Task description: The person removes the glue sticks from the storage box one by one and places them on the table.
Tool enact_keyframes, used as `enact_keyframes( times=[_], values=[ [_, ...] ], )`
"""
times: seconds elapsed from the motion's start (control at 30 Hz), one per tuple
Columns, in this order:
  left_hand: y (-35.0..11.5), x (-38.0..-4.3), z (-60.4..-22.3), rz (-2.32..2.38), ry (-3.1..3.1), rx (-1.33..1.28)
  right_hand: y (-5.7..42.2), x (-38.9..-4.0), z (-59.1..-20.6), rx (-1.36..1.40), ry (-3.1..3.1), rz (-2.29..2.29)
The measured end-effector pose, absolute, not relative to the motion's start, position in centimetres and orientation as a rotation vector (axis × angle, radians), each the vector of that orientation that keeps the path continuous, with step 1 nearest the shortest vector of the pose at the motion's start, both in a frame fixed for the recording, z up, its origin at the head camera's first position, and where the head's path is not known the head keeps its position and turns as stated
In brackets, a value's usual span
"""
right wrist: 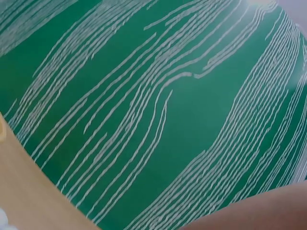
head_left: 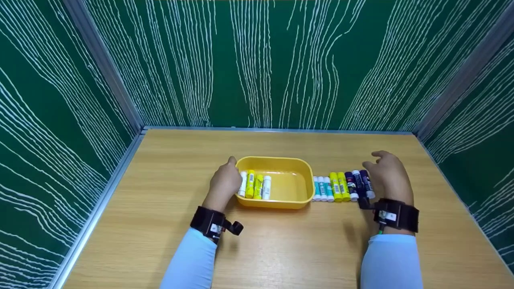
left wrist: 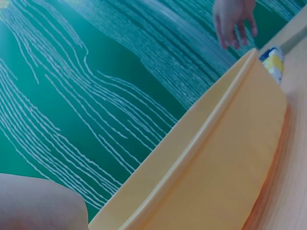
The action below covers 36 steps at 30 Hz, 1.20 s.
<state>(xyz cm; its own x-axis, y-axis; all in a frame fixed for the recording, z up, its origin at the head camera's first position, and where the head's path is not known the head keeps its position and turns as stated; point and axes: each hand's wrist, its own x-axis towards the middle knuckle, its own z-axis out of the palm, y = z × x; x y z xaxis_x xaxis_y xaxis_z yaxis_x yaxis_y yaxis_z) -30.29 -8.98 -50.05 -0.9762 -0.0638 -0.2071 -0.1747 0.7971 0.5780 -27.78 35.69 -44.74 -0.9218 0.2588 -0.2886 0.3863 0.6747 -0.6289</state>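
My left hand (head_left: 225, 180) grips the left end of a yellow plastic tub (head_left: 275, 204), with the thumb by its rim. Inside the tub, at the left, two yellow glue sticks (head_left: 250, 184) lie between white ones (head_left: 266, 188). A side-by-side row of glue sticks extends from the tub's right wall: white-and-teal ones (head_left: 323, 188), two yellow ones (head_left: 338, 186), then dark purple ones (head_left: 350, 186) with white ends. Over the row's right end hovers my right hand (head_left: 390, 174), nothing in it. Its fingers hang loosely apart in the left wrist view.
The wooden table (head_left: 281, 249) carries the tub and the row. Green panels (head_left: 277, 64) with white wavy lines enclose the back and both sides, with grey metal strips (head_left: 277, 129) along the edges. Each wrist wears a black camera band (head_left: 395, 216).
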Motion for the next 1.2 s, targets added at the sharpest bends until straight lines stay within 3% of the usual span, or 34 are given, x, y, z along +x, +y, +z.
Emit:
enact_keyframes(
  times=[0.47, 1.2],
  values=[
    [-8.9, -30.3, -50.0, 0.936, 2.798, -0.204, 30.3, -28.2, -42.4, 0.235, 2.775, -1.066],
    [-9.0, -29.8, -48.3, 1.022, 2.981, -0.209, 24.8, -29.9, -46.4, 0.089, 2.603, -0.969]
  ],
)
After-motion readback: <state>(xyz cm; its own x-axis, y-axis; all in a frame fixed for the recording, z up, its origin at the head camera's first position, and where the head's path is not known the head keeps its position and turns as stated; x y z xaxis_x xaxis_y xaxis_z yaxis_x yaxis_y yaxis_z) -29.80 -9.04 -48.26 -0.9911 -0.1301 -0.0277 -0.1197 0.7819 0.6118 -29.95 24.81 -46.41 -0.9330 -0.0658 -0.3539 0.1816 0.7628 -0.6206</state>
